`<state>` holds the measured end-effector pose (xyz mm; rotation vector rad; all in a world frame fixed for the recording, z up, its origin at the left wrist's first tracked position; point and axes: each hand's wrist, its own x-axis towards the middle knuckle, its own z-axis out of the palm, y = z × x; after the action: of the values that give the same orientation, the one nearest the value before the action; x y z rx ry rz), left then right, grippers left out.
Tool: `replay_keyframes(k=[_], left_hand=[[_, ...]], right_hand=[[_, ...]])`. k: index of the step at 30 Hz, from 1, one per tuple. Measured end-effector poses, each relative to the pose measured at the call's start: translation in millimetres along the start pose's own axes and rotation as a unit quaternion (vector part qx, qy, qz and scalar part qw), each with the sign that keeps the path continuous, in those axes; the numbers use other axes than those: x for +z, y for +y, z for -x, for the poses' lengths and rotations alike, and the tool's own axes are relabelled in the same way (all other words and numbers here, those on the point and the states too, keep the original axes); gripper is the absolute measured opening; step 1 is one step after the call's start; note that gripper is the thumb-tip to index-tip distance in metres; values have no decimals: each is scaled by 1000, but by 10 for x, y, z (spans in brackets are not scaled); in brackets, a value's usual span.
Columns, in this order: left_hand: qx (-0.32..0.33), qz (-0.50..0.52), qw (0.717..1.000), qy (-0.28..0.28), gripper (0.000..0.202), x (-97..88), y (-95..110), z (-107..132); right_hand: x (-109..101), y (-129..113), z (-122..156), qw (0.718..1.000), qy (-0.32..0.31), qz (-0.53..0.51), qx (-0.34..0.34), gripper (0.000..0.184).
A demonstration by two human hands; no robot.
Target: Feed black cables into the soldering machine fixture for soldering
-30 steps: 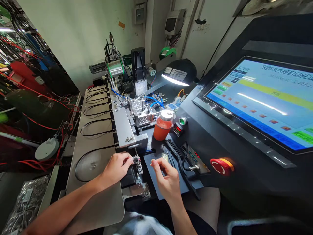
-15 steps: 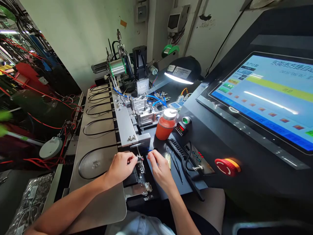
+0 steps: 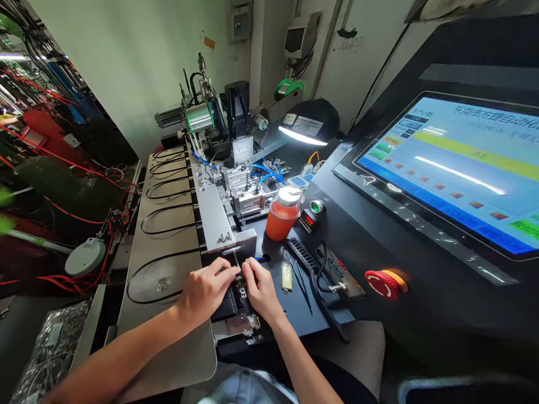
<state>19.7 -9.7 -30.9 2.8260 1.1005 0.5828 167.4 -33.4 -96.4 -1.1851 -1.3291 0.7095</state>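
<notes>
My left hand and my right hand meet over a small metal clamp fixture at the front of the machine. The left fingertips pinch a thin black cable, which loops across a steel plate and runs towards the fixture. My right thumb and fingers close at the fixture, hiding what lies between them. Fine tweezers and a small yellowish strip lie on the dark mat to the right of my right hand.
Further black cable loops lie along the steel plate. Behind my hands stand a solder spool, blue pneumatic tubing and an orange-filled jar. On the right are a touchscreen and a red emergency stop button.
My right hand has moved left from beside the mat to the fixture, closing in on my left hand. The left hand stays nearly in place, and the view shifts slightly.
</notes>
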Motion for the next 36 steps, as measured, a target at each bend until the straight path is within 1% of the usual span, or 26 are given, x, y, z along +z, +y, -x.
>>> replay_keyframes(k=[3, 6, 8, 9, 11, 13, 14, 16, 18, 19, 21, 25, 28, 33, 36], left_hand=[[97, -81, 991, 36, 27, -27, 3, 8], [197, -162, 966, 44, 26, -62, 19, -35], [233, -185, 954, 38, 25, -77, 23, -62], [235, -186, 953, 32, 25, -84, 20, -69], [206, -168, 964, 22, 26, -100, 3, -66], [145, -123, 982, 8, 24, -127, -29, -48], [108, -100, 989, -5, 20, -146, -48, -36], [48, -72, 995, -46, 12, -188, -90, -19], [16, -67, 994, -86, 7, -225, -125, -13], [10, -67, 993, -98, 6, -238, -137, -15], [8, -68, 992, -110, 8, -252, -146, -22], [7, -77, 989, -126, 11, -254, -128, -33], [9, -81, 988, -134, 11, -263, -122, -32], [21, -95, 986, -132, 13, -266, -137, -30], [29, -97, 986, -133, 13, -237, -114, -31]], right_hand=[[2, -1, 3, 1000, -2, -9, 2, 31], [14, 7, 7, 1000, -2, -12, 14, 31], [20, 20, 11, 1000, -3, -14, 25, 31], [16, 26, 13, 1000, -4, -13, 29, 32], [-16, 30, 14, 1000, 0, -5, 30, 33], [-80, 14, 13, 1000, 11, 18, 18, 33], [-120, -1, 14, 999, 15, 36, 1, 30], [-195, -40, 21, 995, 15, 78, -51, 21], [-242, -77, 40, 988, 1, 114, -108, 21], [-251, -91, 54, 983, -5, 128, -129, 23], [-248, -107, 84, 978, -5, 148, -145, 26], [-245, -118, 126, 977, 15, 166, -131, 25], [-288, -146, 133, 977, 32, 175, -114, 24], [-353, -241, 158, 980, 33, 164, -110, 21], [-374, -293, 176, 976, 65, 174, -111, 21]])
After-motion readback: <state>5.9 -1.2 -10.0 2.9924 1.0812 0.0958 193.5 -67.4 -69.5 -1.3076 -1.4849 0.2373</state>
